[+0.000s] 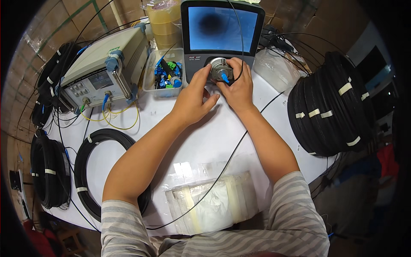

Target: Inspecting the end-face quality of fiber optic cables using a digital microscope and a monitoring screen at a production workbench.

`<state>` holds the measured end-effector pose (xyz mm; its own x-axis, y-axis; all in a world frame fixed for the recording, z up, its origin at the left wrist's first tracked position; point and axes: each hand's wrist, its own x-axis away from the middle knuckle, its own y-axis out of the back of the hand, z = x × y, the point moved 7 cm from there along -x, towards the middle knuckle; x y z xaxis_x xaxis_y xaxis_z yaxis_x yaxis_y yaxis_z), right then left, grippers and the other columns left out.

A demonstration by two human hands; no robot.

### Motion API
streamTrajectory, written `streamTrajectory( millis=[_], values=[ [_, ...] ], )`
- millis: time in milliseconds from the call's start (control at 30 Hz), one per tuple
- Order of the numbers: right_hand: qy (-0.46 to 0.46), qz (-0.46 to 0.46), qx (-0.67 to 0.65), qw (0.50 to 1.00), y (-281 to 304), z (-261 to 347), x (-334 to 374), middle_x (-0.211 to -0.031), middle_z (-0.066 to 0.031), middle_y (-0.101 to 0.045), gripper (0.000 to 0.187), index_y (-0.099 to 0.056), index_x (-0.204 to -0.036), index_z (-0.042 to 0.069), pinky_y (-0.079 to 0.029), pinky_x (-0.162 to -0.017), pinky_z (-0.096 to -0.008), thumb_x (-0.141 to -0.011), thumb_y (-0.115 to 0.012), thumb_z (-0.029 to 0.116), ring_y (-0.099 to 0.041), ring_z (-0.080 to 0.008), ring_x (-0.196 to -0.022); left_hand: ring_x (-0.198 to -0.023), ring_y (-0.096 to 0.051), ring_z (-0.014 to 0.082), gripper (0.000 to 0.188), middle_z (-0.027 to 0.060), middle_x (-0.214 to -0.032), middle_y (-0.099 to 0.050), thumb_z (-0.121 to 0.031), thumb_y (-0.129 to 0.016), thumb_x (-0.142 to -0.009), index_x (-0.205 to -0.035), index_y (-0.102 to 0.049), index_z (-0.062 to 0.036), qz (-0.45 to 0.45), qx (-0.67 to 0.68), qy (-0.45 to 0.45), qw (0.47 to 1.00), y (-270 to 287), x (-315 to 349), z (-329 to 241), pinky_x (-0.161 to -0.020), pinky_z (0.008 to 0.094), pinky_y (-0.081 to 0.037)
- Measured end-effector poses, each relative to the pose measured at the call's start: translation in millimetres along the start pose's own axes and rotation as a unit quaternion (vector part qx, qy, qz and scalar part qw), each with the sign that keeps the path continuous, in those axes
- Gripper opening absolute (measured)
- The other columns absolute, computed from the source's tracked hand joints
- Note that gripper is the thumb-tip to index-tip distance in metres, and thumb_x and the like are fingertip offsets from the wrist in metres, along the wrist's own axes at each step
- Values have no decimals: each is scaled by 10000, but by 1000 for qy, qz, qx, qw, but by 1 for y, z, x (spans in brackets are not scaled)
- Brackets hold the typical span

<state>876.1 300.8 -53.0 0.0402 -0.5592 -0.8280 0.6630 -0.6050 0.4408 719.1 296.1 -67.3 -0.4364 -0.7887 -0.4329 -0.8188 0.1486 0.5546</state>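
Both hands on the round metal probe [221, 70] just below the monitor [221, 30]: my left hand [193, 96] pinches its rim, right hand [238, 88] wraps it w/ blue connector [224, 77] probably seated. Next: steady hold, check pic.

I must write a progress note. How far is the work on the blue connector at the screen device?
Looks done: the blue connector sits in the round metal port below the screen. In hand: left hand and right hand both hold that port. Left: the screen shows only a blurry dark spot, and many black cable coils lie around.
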Motion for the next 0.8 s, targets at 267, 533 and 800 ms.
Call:
streamTrajectory(
  millis=[267, 533, 800],
  values=[
    [7, 13, 18, 1000, 3, 1, 1, -1259, -117, -606, 697, -595, -1289, 71, -448, -1022, -466, -665, -903, 112, -574, -359, -1183, -902, -699, 278, 883, 183, -1556, -444, -203, -755, -911, -1625, -262, -38, 0, 5, -4, 1000, 0, 1, -1, -808, 372, -580],
    [-36, 8, 13, 999, 0, -3, 1, -1274, -118, -601, 718, -597, -1298, 66, -447, -1024, -471, -657, -917, 120, -567, -356, -1197, -902, -705, 276, 871, 185, -1531, -465, -209, -753, -918, -1618, -267, -26, 1, 9, 1, 1000, 1, 0, -1, -809, 372, -581],
    [-3, 19, 19, 1000, 4, 1, -1, -1307, -90, -621, 704, -607, -1298, 85, -446, -1028, -469, -659, -905, 83, -572, -348, -1194, -905, -704, 278, 876, 188, -1529, -465, -213, -753, -919, -1622, -260, -37, 3, 4, 0, 1000, 1, 0, -1, -810, 372, -581]
  ],
)
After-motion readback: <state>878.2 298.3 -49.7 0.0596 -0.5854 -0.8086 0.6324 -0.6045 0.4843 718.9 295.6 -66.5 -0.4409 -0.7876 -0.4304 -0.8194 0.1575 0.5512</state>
